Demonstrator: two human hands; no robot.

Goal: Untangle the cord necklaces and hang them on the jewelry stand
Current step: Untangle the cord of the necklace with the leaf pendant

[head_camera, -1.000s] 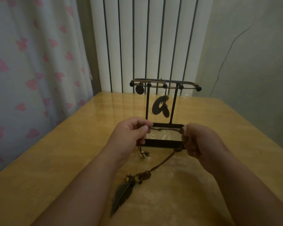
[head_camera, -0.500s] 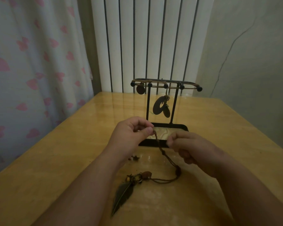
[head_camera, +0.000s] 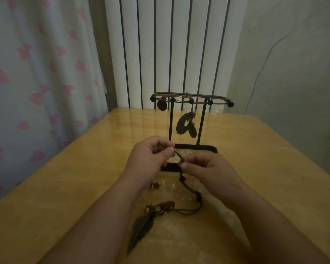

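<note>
Closer together now, my left hand (head_camera: 151, 159) and right hand (head_camera: 204, 168) each pinch the brown cord necklace (head_camera: 198, 196) with curled fingers. Its feather pendant (head_camera: 141, 229) lies on the table (head_camera: 65, 187), in front of the jewelry stand (head_camera: 191, 101).

Left hand (head_camera: 148, 159) and right hand (head_camera: 204, 168) pinch brown cord necklace (head_camera: 187, 185) before jewelry stand (head_camera: 191, 119); feather pendant (head_camera: 141, 228) lies on table (head_camera: 65, 187).

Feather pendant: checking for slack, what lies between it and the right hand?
The knotted brown cord, from right hand down to feather pendant; head view.
</note>
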